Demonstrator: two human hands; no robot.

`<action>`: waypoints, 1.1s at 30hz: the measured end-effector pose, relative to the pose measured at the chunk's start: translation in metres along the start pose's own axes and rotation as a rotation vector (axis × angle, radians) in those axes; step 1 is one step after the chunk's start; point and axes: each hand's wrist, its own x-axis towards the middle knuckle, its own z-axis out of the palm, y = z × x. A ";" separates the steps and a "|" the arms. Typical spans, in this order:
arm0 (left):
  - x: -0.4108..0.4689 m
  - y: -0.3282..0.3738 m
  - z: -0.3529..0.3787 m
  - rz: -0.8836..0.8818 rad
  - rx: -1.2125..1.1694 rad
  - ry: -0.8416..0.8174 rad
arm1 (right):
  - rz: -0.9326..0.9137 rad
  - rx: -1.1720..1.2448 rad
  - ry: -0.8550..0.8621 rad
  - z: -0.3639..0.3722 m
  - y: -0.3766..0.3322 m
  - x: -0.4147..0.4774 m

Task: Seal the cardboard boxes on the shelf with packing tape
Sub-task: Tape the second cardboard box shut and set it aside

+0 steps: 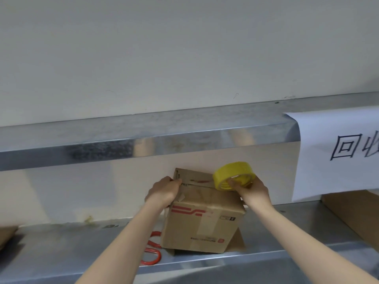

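At lower centre, the brown cardboard box (203,224) on the steel shelf (82,253) is gripped by the left hand (164,191); the yellow packing-tape roll (229,177) is pinched above it by the right hand (252,191). No yellow strip seems laid yet.

My left hand (164,190) grips the upper left edge of the cardboard box (203,220), fingers curled over the raised flap. My right hand (252,188) pinches the roll of yellow tape (231,175), held against the box's top right corner. The box sits tilted on the metal shelf (82,242), with orange-red loops (151,257) lying just beside its lower left corner. A white paper sign (332,152) hangs from the upper shelf (123,136) at the right, above another piece of cardboard (352,214).
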 end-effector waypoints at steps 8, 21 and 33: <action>0.002 -0.037 0.012 -0.114 -0.066 -0.046 | -0.171 -0.259 -0.041 0.020 -0.018 -0.003; -0.017 -0.038 0.014 0.067 -0.014 -0.014 | -0.281 -0.487 -0.067 0.022 -0.026 -0.007; -0.019 -0.044 0.012 0.066 0.054 -0.024 | -0.263 -0.300 -0.027 -0.024 -0.022 0.005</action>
